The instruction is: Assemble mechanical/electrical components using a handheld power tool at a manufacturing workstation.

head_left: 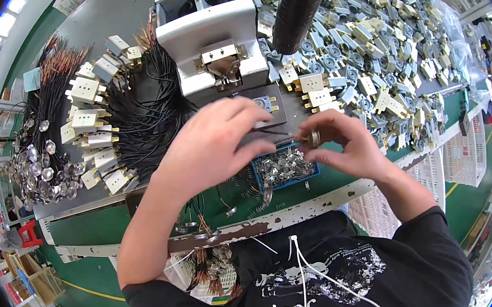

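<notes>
My right hand pinches a small round metal disc part between thumb and fingers. A thin dark wire runs from beside that part toward my left hand, whose fingers curl loosely round it, thumb held apart; the palm side is hidden. Just beyond my hands is a white bench machine with a metal fixture on its front. A grey-blue and cream switch-like block lies at its base, past my left fingertips. Below my hands sits a blue tray of small metal clips.
Many similar blocks are heaped on the right. Wired blocks and bundles of black wires with metal discs lie left. A dark post rises beyond the machine. Several wired discs lie along the worn bench edge.
</notes>
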A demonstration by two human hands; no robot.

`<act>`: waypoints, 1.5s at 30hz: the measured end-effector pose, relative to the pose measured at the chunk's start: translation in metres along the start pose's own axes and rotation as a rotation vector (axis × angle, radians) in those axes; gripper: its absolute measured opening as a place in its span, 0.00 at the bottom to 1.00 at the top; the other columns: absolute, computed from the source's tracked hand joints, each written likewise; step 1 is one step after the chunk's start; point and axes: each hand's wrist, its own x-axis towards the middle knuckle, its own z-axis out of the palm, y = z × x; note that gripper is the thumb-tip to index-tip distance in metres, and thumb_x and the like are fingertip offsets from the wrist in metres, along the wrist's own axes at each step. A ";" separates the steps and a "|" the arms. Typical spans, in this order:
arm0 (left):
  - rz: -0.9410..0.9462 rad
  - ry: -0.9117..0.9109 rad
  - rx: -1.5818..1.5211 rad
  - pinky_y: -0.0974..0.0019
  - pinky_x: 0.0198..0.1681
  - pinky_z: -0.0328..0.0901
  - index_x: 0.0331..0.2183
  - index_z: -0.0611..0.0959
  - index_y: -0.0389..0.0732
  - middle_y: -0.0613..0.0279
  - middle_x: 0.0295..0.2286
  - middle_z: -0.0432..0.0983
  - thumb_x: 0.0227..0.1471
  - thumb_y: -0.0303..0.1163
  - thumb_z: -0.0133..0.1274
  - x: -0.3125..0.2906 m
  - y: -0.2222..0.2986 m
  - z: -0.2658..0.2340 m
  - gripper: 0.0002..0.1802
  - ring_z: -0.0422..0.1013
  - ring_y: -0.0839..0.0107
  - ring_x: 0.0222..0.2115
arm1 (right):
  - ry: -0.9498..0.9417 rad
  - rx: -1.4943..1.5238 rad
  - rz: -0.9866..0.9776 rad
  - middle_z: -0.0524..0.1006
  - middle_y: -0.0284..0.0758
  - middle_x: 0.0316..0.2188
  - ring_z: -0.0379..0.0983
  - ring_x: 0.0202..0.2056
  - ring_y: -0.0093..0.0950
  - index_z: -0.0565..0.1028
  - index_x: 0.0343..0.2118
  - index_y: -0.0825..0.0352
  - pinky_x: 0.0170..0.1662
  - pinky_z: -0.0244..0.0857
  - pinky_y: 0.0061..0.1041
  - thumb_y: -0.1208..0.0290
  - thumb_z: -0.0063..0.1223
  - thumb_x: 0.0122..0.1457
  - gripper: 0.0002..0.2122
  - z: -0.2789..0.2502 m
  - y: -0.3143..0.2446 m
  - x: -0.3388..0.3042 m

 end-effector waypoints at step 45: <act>-0.077 -0.127 0.024 0.56 0.35 0.69 0.36 0.84 0.39 0.56 0.26 0.76 0.51 0.26 0.61 -0.019 -0.006 -0.043 0.08 0.74 0.56 0.30 | -0.005 -0.640 -0.278 0.83 0.40 0.46 0.80 0.50 0.32 0.78 0.52 0.70 0.53 0.75 0.31 0.82 0.58 0.61 0.16 -0.001 -0.028 0.050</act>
